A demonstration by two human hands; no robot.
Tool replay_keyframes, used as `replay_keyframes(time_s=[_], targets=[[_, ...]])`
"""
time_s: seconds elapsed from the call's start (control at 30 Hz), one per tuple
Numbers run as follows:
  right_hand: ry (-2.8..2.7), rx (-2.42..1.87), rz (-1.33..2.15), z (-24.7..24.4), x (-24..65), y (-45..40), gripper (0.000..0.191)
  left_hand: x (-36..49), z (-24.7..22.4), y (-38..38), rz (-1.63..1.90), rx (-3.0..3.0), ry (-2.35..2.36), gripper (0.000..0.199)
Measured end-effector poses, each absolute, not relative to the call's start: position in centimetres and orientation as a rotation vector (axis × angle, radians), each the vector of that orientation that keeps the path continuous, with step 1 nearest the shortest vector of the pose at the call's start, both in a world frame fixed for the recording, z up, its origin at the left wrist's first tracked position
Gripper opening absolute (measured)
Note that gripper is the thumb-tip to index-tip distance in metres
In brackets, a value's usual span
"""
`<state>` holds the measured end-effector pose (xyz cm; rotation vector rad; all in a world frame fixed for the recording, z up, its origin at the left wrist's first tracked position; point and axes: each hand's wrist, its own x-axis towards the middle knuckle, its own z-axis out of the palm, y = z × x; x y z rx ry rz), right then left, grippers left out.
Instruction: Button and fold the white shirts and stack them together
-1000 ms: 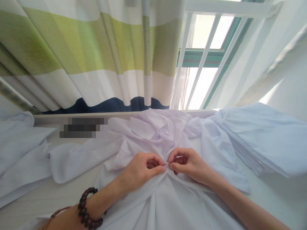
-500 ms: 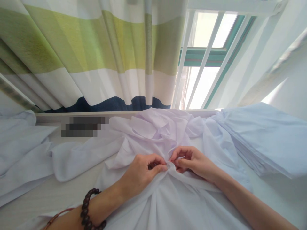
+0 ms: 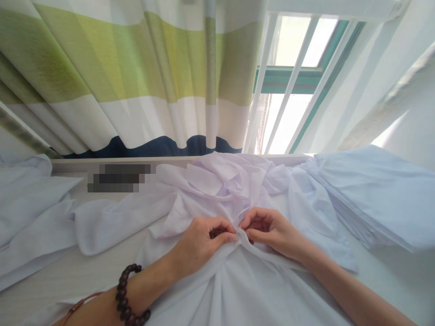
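A white garment (image 3: 244,285) lies spread and bunched in front of me, its folds gathered toward the middle. My left hand (image 3: 207,240) pinches the raised edge of the cloth between thumb and fingers. Right beside it, my right hand (image 3: 268,226) holds the same edge, fingers curled and thumb pressed in. The two sets of fingertips almost meet at a small fold. Whatever lies between the fingertips is too small to make out. Dark beads (image 3: 123,296) circle my left wrist.
Folded white cloth is stacked at the right (image 3: 380,194), and more white cloth (image 3: 30,217) lies at the left. A blurred dark object (image 3: 118,178) sits near the back edge. Behind are a green and white curtain (image 3: 118,59) and white bars (image 3: 292,81).
The fingers of my right hand have curled in slightly, with the thumb closer to them. My left hand stays almost still on the cloth.
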<state>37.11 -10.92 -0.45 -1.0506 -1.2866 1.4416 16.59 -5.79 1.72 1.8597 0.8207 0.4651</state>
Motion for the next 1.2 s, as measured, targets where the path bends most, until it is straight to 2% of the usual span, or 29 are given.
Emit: replay_keyframes(time_s=[0.43, 0.8, 1.0, 1.2], targets=[[-1.241, -1.002, 1.539, -0.2, 37.0, -10.8, 0.018, 16.7, 1.0, -5.4, 0.515, 1.886, 0.761, 0.010], [-1.345, -1.030, 1.616, 0.7, 36.8, -11.0, 0.023, 16.2, 1.2, -6.1, 0.627, 2.214, 0.639, 0.013], [-1.360, -1.081, 1.600, 0.8, 36.7, -11.0, 0.022, 16.1, 0.8, -5.9, 0.557, 2.354, 0.602, 0.013], [-1.361, -1.089, 1.607, 1.0, 36.7, -10.9, 0.023, 16.1, 1.0, -6.2, 0.627, 2.686, 0.522, 0.017]])
